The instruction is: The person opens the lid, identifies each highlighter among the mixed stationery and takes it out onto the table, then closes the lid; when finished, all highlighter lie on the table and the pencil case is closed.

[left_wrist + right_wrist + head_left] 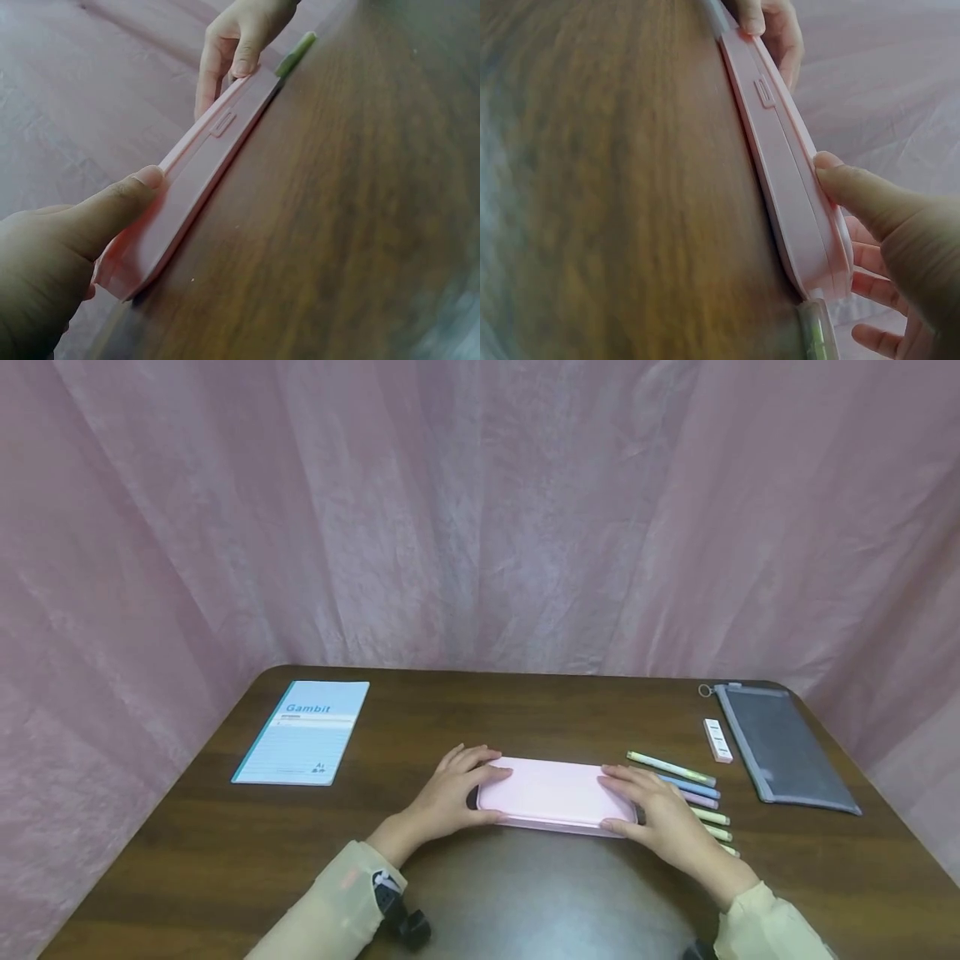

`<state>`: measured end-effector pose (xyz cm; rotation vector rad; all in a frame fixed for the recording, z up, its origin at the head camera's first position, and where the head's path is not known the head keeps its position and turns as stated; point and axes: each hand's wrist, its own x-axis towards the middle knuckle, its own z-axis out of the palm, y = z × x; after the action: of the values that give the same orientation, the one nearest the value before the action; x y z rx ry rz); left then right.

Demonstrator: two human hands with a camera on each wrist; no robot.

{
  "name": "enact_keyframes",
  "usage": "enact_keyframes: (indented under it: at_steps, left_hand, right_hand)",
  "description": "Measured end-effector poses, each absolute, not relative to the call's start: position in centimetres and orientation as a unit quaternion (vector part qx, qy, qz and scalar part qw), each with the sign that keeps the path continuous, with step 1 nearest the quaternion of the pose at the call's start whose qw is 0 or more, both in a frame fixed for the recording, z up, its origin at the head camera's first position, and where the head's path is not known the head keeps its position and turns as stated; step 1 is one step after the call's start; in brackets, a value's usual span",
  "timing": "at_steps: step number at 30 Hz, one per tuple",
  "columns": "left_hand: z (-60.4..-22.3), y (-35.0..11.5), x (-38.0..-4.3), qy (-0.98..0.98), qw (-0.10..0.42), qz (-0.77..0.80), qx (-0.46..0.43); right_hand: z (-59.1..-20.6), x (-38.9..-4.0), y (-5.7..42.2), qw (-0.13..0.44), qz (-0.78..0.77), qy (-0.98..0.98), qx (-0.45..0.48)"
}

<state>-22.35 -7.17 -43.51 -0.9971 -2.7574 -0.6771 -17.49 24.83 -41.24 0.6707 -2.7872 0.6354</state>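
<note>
A pink pencil case [555, 795] lies lid up on the table between both hands, its long side toward me. My left hand [457, 789] grips its left end, thumb at the front edge and fingers over the far edge. The right hand [660, 814] holds the opposite end in the same way, thumb in front. In the left wrist view, the left thumb [120, 202] presses near the lid's edge, and the small front clasp [223, 124] shows. The right wrist view has the right thumb [855, 191] against the lid's rim. The lid looks closed; the contents are hidden.
Several capped pens [686, 781] lie in a row right of the case, partly under the right hand. Beyond them are a small white block [717, 741] and a grey zip pouch [795, 747]. A light blue notebook [307, 739] lies at the left on the wooden table [480, 710].
</note>
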Motion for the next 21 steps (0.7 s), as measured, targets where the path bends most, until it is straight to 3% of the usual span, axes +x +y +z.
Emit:
enact_keyframes:
  at_steps: [11,21]
  left_hand:
    - [-42.7,-7.3,-23.0,-0.915,0.092,-0.176,-0.351]
    - [-42.0,-7.8,-23.6,-0.921,0.115,-0.143,-0.343]
  right_hand:
    - [-40.7,-18.5,24.7,0.085,0.205,-0.947,0.23]
    - [-40.0,-19.4,24.5,0.114,0.207,-0.94,0.245]
